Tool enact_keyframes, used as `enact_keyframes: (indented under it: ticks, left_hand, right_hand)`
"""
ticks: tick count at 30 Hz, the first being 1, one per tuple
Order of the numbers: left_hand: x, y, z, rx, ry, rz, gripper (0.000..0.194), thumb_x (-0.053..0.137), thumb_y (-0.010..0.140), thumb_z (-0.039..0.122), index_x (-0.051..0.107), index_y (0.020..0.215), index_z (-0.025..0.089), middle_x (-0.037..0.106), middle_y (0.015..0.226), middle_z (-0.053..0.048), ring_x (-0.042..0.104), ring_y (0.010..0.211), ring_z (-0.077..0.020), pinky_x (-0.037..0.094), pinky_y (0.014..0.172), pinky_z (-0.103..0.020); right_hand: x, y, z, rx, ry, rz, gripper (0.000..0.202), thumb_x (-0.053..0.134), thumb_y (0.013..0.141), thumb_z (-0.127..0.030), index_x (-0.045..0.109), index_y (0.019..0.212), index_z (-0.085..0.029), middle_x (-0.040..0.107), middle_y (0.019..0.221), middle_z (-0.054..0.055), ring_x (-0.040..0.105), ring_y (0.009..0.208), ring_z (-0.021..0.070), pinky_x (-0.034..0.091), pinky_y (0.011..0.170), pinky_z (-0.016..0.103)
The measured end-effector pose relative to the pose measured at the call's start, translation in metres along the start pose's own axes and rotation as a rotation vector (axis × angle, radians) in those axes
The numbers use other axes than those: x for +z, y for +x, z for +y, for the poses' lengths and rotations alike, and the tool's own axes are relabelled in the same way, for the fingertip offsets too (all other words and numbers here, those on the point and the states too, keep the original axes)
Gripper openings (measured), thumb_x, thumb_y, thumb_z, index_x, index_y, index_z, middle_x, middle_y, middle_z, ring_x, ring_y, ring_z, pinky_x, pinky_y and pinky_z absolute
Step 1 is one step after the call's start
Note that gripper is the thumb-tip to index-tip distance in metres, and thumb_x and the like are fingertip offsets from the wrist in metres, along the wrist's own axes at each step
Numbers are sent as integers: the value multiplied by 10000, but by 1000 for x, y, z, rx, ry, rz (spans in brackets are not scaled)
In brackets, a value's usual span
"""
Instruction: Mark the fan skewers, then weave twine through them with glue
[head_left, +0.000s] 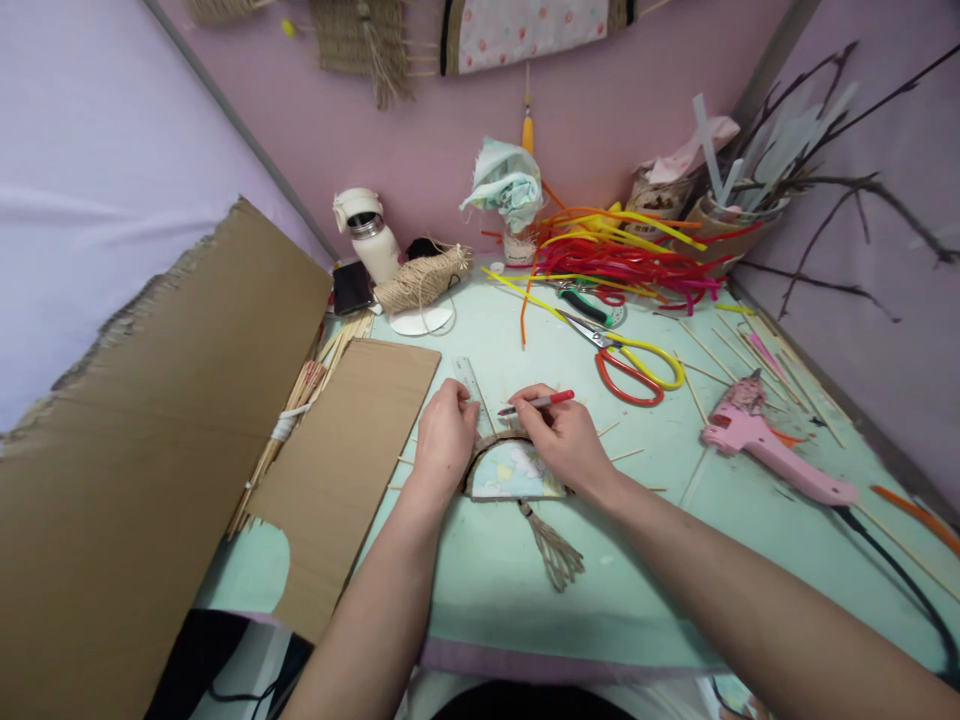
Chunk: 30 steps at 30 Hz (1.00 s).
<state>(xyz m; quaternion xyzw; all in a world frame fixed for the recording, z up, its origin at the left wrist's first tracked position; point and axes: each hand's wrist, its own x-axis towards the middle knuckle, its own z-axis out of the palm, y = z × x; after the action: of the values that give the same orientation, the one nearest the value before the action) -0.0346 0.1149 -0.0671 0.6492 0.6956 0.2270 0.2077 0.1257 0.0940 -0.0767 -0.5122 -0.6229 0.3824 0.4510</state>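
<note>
A half-round piece with floral fabric (514, 470) and a dark curved rim lies flat in front of me, thin sticks fanning out from its edge. A twine tassel (553, 550) hangs from its straight side. Above the rim, my left hand (448, 425) is closed on a clear ruler (469, 385), which stretches away from the curve. My right hand (559, 430) pinches a red marker (551, 398), its dark tip pointing left toward the ruler. Both wrists rest beside the half-round piece.
Scissors (630, 370) lie ahead on the right, with a pink glue gun (772, 445) and its cord farther right. Cardboard (360, 430) and bundled sticks (281, 430) are at left. Behind are a bottle (379, 250), twine (424, 280), pipe cleaners (630, 262) and branches (847, 185).
</note>
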Motion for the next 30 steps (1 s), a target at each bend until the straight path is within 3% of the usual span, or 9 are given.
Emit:
enact_keyframes:
  ticks: [9,15,20,30]
  left_hand:
    - [0,0,0,2,6,-10,50,519,827,187,499,869,204,620,752,-14,594,659,-165,402,638,-279]
    - [-1,0,1,0,24,-9,46,521,827,199,510,872,205,624,765,-19,596,682,-170,409,656,-283]
    - [0,0,1,-7,21,-18,42,521,831,201,508,870,206,624,763,-19,600,680,-169,410,651,-281]
    - [0,1,0,12,34,-8,40,531,825,207,497,846,210,611,750,-17,582,687,-175,386,643,-282]
  right_hand:
    - [1,0,-2,-12,11,24,227,466,917,-330,621,850,-178,640,726,14,578,623,146,428,614,258]
    - [4,0,-4,-3,69,-31,221,467,917,-338,622,877,-186,590,644,-15,534,559,134,407,552,251]
    - [5,1,-1,0,31,-20,265,450,923,-340,623,799,-182,667,769,27,587,631,151,427,600,262]
    - [6,1,-1,-5,-6,-5,281,450,918,-304,616,730,-178,688,832,39,599,638,148,424,612,264]
